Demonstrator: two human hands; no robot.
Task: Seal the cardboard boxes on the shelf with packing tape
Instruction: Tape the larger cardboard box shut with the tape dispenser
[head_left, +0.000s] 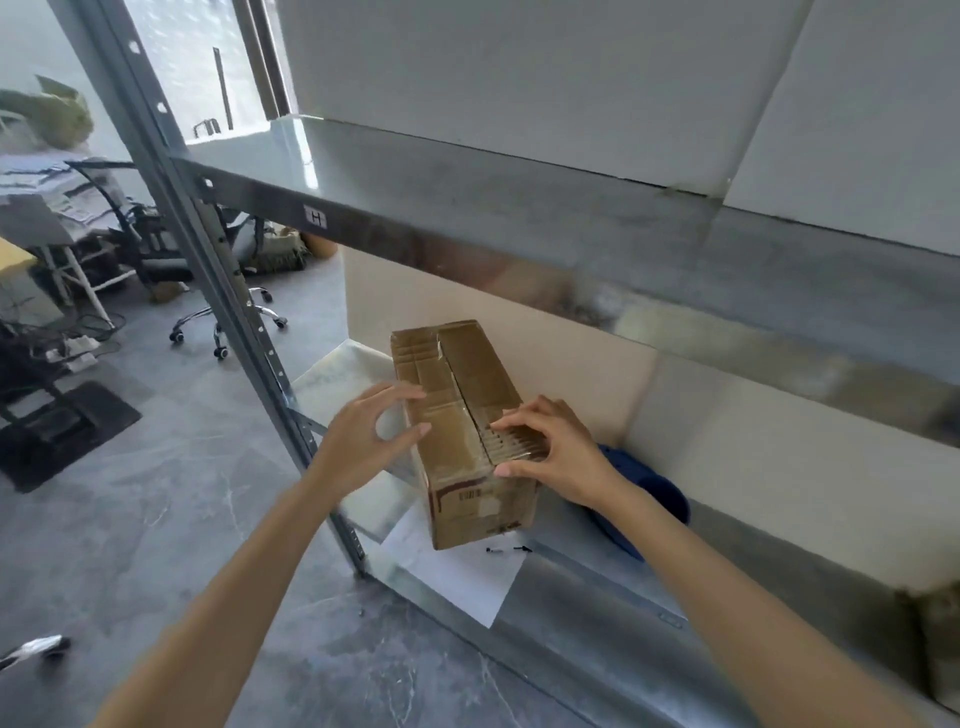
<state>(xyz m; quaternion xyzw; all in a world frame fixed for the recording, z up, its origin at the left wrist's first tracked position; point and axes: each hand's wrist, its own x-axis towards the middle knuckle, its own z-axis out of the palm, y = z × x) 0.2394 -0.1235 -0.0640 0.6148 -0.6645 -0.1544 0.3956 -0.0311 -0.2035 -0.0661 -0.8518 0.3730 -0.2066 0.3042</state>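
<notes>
Cardboard box (462, 384) is sitting on the lower shelf (597, 592). The left hand (363, 441), fingers spread, is touching its left flap; the right hand (556, 447) is pressing flat fingers on tape (511, 444) at the seam. Smoothing looks underway; next needs rubbing it down the front.

A black office chair with a chrome wheeled base (161, 270) stands on the grey marbled floor (156, 519), near a flat black mat (67, 431). A dark blue rounded object (649, 493) lies near a white sheet of paper (457, 582).
</notes>
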